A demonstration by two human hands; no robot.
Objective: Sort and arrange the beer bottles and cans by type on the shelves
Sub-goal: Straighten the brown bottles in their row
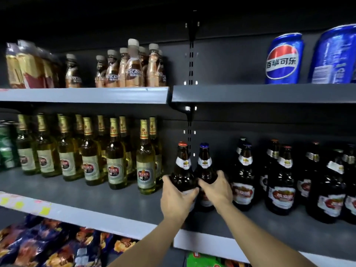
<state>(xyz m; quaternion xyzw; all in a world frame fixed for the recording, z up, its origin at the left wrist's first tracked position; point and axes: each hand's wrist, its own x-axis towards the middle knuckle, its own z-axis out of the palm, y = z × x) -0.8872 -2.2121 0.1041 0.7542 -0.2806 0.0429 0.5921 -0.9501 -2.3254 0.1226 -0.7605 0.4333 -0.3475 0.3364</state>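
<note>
Standing at the middle shelf (115, 205), the person had both hands on dark brown beer bottles. The left hand (176, 197) had its fingers wrapped round the red-capped bottle (182, 166), and the right hand (216, 187) had its fingers clamped round the blue-capped bottle (204, 162); the two bottles touched each other, at the gap between the two shelf bays.

The sorting looked well along. The pale green-glass bottles (115, 162) stood grouped in rows on the left, and the dark bottles (281, 180) were gathered on the right, though red and blue caps seemed mixed among them. Green cans (5, 147) sat at the far left edge. The held pair seemed to be what was left to place, likely beside the dark group.

The shelving was grey metal with a dark back panel, dimly lit. Above stood coffee bottles (133, 68) and blue cola cans (283, 58); below lay snack bags (48, 245).
</note>
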